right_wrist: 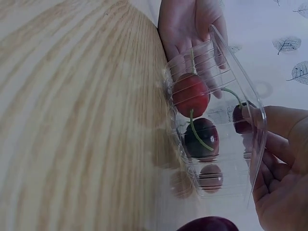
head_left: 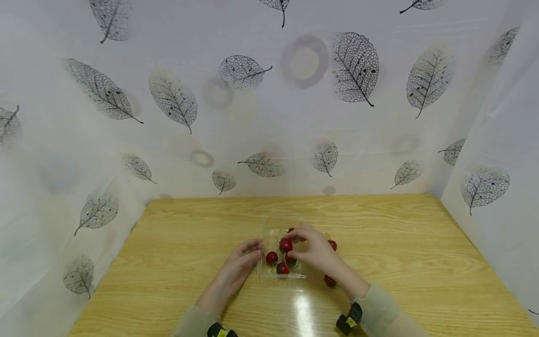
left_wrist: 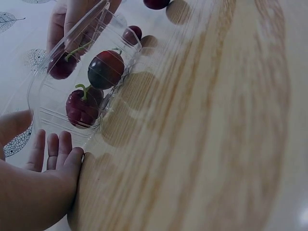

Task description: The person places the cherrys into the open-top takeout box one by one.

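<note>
A clear plastic container stands on the table with several dark red cherries inside, among them a cherry near its left wall. My right hand reaches over the container's right side and pinches a cherry with a green stem; this cherry also shows at the fingertips in the right wrist view. My left hand is at the container's left side, fingers loosely extended beside the wall. In the left wrist view, the left fingers are close to the container's end; whether they touch it is unclear.
Outside the container, to its right, lie a cherry and a nearer cherry, partly covered by the right forearm. The wood-grain table meets a white leaf-patterned sheet at the back and sides.
</note>
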Demonstrator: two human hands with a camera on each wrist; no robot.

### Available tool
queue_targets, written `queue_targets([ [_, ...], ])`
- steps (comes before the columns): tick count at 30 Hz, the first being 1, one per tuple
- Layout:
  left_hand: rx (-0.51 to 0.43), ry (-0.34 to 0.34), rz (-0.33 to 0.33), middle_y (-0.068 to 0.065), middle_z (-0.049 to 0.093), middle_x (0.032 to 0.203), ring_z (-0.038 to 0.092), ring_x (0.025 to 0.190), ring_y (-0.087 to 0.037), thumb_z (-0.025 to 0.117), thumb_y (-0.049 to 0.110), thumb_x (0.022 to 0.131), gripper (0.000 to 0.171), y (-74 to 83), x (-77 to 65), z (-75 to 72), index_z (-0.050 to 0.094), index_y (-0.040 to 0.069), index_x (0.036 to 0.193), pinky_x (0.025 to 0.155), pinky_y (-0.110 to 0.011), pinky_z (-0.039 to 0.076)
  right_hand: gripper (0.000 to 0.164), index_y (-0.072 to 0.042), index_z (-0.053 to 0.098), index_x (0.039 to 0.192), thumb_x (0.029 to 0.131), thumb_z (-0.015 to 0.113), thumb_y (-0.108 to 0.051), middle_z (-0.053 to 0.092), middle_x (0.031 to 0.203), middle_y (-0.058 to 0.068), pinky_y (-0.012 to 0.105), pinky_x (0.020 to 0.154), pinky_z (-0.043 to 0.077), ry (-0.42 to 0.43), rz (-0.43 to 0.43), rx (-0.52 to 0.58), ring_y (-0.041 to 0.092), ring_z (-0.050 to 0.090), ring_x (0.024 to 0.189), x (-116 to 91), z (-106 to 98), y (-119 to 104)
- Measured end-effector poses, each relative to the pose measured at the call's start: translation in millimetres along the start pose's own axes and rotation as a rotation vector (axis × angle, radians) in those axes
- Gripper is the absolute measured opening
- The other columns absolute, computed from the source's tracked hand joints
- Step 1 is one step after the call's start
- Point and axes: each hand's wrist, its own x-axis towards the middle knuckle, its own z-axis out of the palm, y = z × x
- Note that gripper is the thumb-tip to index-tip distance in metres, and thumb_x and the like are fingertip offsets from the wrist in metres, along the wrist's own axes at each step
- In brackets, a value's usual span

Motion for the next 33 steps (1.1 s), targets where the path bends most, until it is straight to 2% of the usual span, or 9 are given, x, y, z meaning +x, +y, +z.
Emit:
queue_targets([
  [8,0.009,-0.005,-0.009,0.003,0.061,0.124,0.061,0.116,-0.007,0.056,0.002,0.106,0.047,2.1,-0.4,1.1,0.045,-0.008,0.150,0.103,-0.019,0.051,0.038,-0.011,0.077,0.120,0.083,0.088,-0.007,0.072,0.108,0.000,0.033,0.088,0.058,-0.018,-0.014,-0.061,0.018,0.063,0.099,-1.5,4.7,-0.3],
  [11,0.006,-0.001,-0.007,0.003,0.061,0.124,0.062,0.116,-0.008,0.056,0.001,0.105,0.046,1.5,-0.2,1.4,0.046,-0.007,0.149,0.103,-0.019,0.052,0.038,-0.011,0.077,0.120,0.084,0.088,-0.007,0.071,0.109,0.000,0.032,0.089,0.057,-0.016,-0.016,-0.075,0.017,0.063,0.099,-2.3,5.4,-0.8],
  [19,0.000,-0.009,0.013,0.002,0.061,0.122,0.063,0.115,-0.008,0.057,0.001,0.105,0.045,0.4,-0.9,0.7,0.046,-0.009,0.148,0.102,-0.019,0.053,0.036,-0.011,0.077,0.119,0.085,0.087,-0.007,0.072,0.109,0.001,0.036,0.089,0.058,-0.018,-0.014,-0.076,0.018,0.063,0.099,-3.2,5.9,-1.7],
  [33,0.005,-0.013,0.005,0.001,0.060,0.125,0.062,0.118,-0.007,0.056,0.002,0.106,0.049,1.0,-1.3,1.1,0.041,-0.010,0.152,0.103,-0.018,0.052,0.034,-0.011,0.078,0.118,0.086,0.086,-0.007,0.075,0.114,0.002,0.044,0.096,0.059,0.005,-0.016,-0.068,0.023,0.068,0.106,-3.0,5.5,-1.0],
])
